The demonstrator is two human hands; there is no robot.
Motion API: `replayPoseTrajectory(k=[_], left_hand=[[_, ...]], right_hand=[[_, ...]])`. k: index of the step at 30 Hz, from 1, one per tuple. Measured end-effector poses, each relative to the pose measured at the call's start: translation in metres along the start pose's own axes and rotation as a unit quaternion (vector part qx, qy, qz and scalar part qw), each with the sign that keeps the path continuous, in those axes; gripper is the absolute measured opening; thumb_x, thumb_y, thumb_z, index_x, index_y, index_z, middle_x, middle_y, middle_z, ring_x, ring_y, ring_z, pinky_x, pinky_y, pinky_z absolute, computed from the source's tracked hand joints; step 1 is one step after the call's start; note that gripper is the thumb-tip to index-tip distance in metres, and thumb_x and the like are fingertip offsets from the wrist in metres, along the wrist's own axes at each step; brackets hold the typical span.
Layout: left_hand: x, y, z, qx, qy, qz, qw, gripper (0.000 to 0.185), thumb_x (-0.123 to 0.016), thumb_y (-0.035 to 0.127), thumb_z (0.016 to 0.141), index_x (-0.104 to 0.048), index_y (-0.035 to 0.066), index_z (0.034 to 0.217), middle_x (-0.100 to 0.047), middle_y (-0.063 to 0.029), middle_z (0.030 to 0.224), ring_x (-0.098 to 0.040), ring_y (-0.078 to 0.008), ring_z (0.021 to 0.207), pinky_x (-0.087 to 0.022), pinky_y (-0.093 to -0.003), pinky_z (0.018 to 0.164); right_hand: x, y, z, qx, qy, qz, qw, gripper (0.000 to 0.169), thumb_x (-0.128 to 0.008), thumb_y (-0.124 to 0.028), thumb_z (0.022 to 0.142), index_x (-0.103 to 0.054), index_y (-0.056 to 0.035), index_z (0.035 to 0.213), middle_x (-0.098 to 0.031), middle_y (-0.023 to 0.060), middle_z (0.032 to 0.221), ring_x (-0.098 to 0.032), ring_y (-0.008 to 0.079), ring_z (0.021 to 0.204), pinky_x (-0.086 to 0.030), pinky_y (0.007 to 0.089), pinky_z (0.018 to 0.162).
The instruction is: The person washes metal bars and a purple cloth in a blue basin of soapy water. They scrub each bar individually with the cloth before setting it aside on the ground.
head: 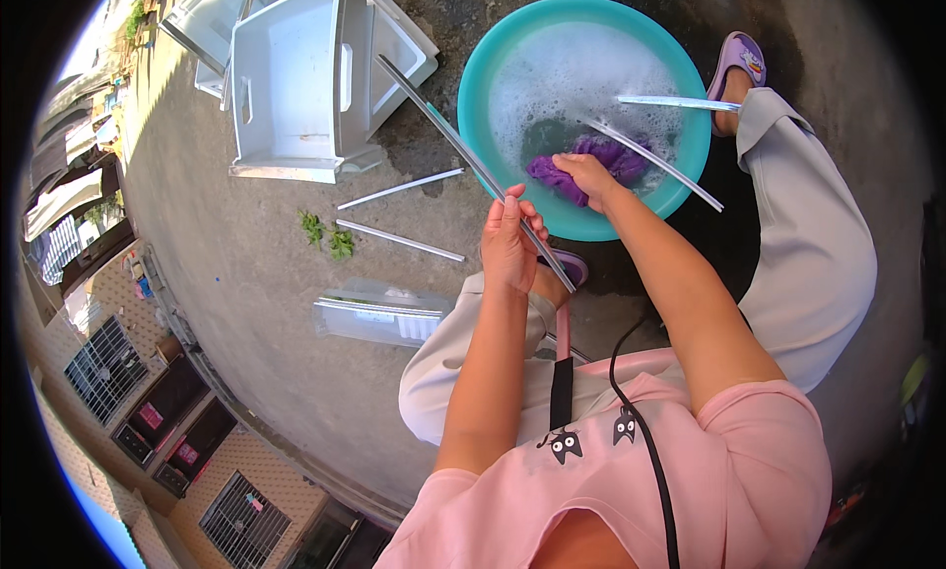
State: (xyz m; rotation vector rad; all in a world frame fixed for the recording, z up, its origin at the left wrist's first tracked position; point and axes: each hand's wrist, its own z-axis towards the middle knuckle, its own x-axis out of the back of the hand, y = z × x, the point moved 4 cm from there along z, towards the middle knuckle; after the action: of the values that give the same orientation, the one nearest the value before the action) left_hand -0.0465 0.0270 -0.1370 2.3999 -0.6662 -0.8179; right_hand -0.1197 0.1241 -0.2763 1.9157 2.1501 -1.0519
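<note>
Before me on the ground stands a round turquoise plastic basin of foamy water. My left hand grips a long, thin metal strip, which slants past the basin's left rim. In the basin, my right hand holds a wet purple cloth against the near side. One shiny strip leans from the foam over the near right rim, beside my right hand. Another strip lies across the right rim, its outer end by my trouser leg.
White plastic drawers or bins stand at the upper left. Two thin strips lie on the concrete near green leaves. A clear plastic bin is beside my leg. A black cable hangs over my shirt.
</note>
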Motion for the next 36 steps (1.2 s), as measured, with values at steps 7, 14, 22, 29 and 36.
replayPoseTrajectory(k=[7, 14, 22, 29, 36], left_hand=[[-0.006, -0.031, 0.030, 0.020, -0.003, -0.008, 1.000, 0.042, -0.050, 0.031, 0.091, -0.042, 0.009, 0.126, -0.048, 0.0030, 0.075, -0.044, -0.0098, 0.068, -0.038, -0.0248, 0.060], [-0.017, -0.031, 0.028, 0.008, -0.019, -0.009, 1.000, 0.038, -0.047, 0.019, 0.092, -0.040, 0.012, 0.129, -0.048, 0.0034, 0.088, -0.044, -0.0098, 0.075, -0.038, -0.0239, 0.062], [-0.017, -0.038, 0.015, 0.052, -0.022, 0.069, 0.996, 0.030, -0.049, 0.014, 0.090, -0.051, 0.011, 0.120, -0.057, 0.0032, 0.098, -0.046, -0.0072, 0.072, -0.038, -0.0224, 0.057], [-0.012, -0.038, 0.013, 0.057, 0.000, 0.101, 0.993, 0.022, -0.050, 0.011, 0.088, -0.054, 0.011, 0.110, -0.056, 0.0048, 0.086, -0.046, -0.0065, 0.066, -0.036, -0.0191, 0.051], [-0.015, -0.036, 0.006, 0.072, 0.014, 0.129, 0.989, 0.014, -0.051, 0.011, 0.088, -0.055, 0.012, 0.101, -0.050, 0.0062, 0.076, -0.045, -0.0053, 0.064, -0.035, -0.0192, 0.048]], right_hand=[[-0.016, -0.040, -0.072, 0.051, -0.154, 0.290, 0.943, 0.031, -0.043, -0.018, 0.091, -0.051, -0.0029, 0.117, -0.059, 0.0080, 0.102, -0.059, 0.0158, 0.086, -0.048, 0.0297, 0.073], [-0.024, -0.058, -0.082, 0.110, -0.158, 0.161, 0.968, 0.027, -0.045, -0.014, 0.089, -0.050, -0.0027, 0.113, -0.060, 0.0077, 0.091, -0.060, 0.0139, 0.075, -0.050, 0.0266, 0.062], [-0.029, -0.078, -0.074, 0.164, -0.129, 0.032, 0.977, 0.030, -0.051, 0.000, 0.080, -0.051, -0.0020, 0.110, -0.060, 0.0073, 0.091, -0.061, 0.0152, 0.076, -0.053, 0.0274, 0.061], [-0.025, -0.072, -0.065, 0.212, -0.068, -0.029, 0.974, 0.031, -0.058, -0.001, 0.078, -0.053, -0.0013, 0.109, -0.060, 0.0059, 0.093, -0.059, 0.0129, 0.080, -0.052, 0.0264, 0.067], [-0.027, -0.066, -0.050, 0.293, -0.033, -0.027, 0.955, 0.024, -0.057, -0.003, 0.082, -0.056, 0.0001, 0.106, -0.061, 0.0029, 0.097, -0.055, 0.0069, 0.087, -0.044, 0.0226, 0.079]])
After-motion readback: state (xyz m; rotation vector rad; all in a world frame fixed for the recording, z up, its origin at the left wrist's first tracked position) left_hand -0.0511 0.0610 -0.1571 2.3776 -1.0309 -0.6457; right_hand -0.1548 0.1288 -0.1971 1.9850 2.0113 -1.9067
